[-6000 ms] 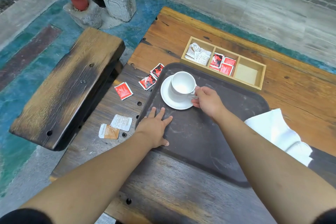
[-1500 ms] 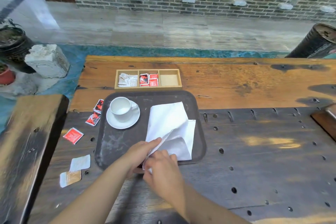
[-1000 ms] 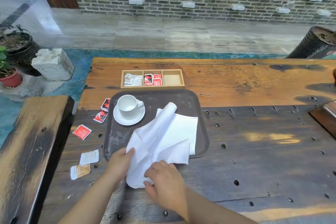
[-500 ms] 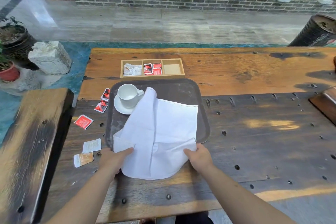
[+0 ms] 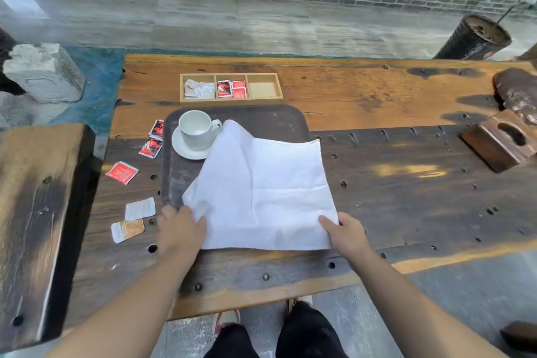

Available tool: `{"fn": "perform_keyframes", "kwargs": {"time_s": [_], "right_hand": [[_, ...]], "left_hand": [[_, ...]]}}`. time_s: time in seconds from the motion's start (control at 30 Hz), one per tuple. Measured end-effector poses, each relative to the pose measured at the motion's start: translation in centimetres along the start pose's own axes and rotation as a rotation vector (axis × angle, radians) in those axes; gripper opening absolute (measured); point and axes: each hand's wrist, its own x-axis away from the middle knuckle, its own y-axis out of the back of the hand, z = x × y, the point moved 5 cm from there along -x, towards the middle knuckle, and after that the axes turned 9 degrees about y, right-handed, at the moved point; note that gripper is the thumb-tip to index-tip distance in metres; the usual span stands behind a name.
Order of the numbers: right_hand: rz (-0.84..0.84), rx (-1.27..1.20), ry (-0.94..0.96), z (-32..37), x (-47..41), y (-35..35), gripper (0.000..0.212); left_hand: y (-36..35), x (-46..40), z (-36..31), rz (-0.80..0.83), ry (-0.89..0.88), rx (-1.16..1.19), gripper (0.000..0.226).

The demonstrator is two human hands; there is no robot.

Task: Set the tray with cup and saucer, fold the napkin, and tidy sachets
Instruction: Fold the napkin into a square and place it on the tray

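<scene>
A white napkin (image 5: 261,189) lies spread open at the centre of the frame, covering most of the dark tray (image 5: 270,119) and overhanging its near and right edges. The left hand (image 5: 180,231) pinches the napkin's lower left corner; the right hand (image 5: 345,234) grips its lower right corner. The napkin's upper left fold rests against the white cup (image 5: 196,128) on its saucer (image 5: 181,148). Loose red sachets (image 5: 122,173) lie on the wooden table (image 5: 406,183) left of the tray; a wooden box (image 5: 231,87) sits above.
</scene>
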Motion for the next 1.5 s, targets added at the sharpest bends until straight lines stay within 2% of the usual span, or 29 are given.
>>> {"fn": "perform_keyframes", "kwargs": {"time_s": [0.1, 0.2, 0.27, 0.37, 0.47, 0.5, 0.57, 0.6, 0.67, 0.8, 0.97, 1.03, 1.13, 1.2, 1.23, 1.3, 1.33, 1.43, 1.5], "right_hand": [[-0.010, 0.004, 0.003, -0.7, 0.4, 1.3, 0.028], [0.021, -0.001, 0.002, -1.6, 0.1, 2.2, 0.020], [0.033, -0.020, -0.006, -2.4, -0.2, 2.7, 0.022], [0.050, -0.053, -0.010, -3.6, -0.6, 3.5, 0.024], [0.099, -0.137, -0.066, -5.2, -0.6, 4.0, 0.004], [0.103, -0.154, -0.077, -5.7, -0.7, 4.1, 0.014], [0.098, -0.171, -0.058, -6.6, -0.7, 4.9, 0.027], [0.102, -0.167, -0.034, -7.0, -0.7, 5.3, 0.026], [0.148, -0.124, 0.013, -7.8, -0.7, 6.0, 0.018], [0.251, 0.034, 0.101, -9.4, -0.7, 7.6, 0.024], [0.446, 0.356, 0.266, -9.8, 0.8, 9.1, 0.054], [0.490, 0.447, 0.341, -10.1, 1.3, 9.4, 0.058], [0.501, 0.524, 0.429, -10.1, 1.6, 10.1, 0.046], [0.473, 0.518, 0.463, -9.6, 1.5, 10.6, 0.024], [0.465, 0.512, 0.492, -9.3, 1.4, 10.9, 0.008], [0.453, 0.496, 0.550, -8.6, 0.9, 11.3, 0.037], [0.445, 0.478, 0.555, -8.0, 0.6, 11.6, 0.045], [0.395, 0.415, 0.608, -5.8, -0.5, 12.2, 0.048], [0.351, 0.371, 0.629, -4.0, -1.5, 12.5, 0.050]], "left_hand": [[0.8, 0.4, 0.7, -0.020, 0.022, 0.282, 0.036], [1.1, 1.1, 1.8, 0.042, 0.170, 0.489, 0.028], [0.8, 1.6, 2.6, 0.104, 0.291, 0.591, 0.018], [0.1, 2.9, 3.9, 0.151, 0.448, 0.835, 0.016], [-0.9, 5.1, 4.9, 0.162, 0.552, 1.041, 0.006], [-1.1, 5.7, 5.2, 0.160, 0.569, 1.062, 0.006], [-1.6, 7.5, 5.4, 0.140, 0.573, 1.056, 0.007], [-1.8, 8.3, 5.5, 0.123, 0.554, 1.025, 0.013], [-2.1, 10.0, 5.6, 0.095, 0.456, 0.904, 0.019], [-3.2, 13.4, 5.7, 0.146, 0.257, 0.628, 0.019], [-3.3, 17.5, 6.0, 0.170, 0.068, 0.389, 0.040], [-3.5, 18.6, 6.1, 0.197, 0.026, 0.357, 0.047], [-2.5, 19.4, 6.1, 0.114, -0.034, 0.320, 0.030], [-1.4, 19.5, 5.8, 0.086, -0.089, 0.330, 0.015], [-0.8, 19.4, 5.6, 0.087, -0.129, 0.341, 0.018], [0.1, 18.7, 5.2, 0.072, -0.173, 0.352, 0.027], [0.6, 18.1, 5.1, 0.055, -0.176, 0.360, 0.025], [2.1, 15.9, 4.2, -0.005, -0.182, 0.379, 0.009], [2.9, 14.1, 3.5, -0.027, -0.204, 0.405, 0.013]]}}
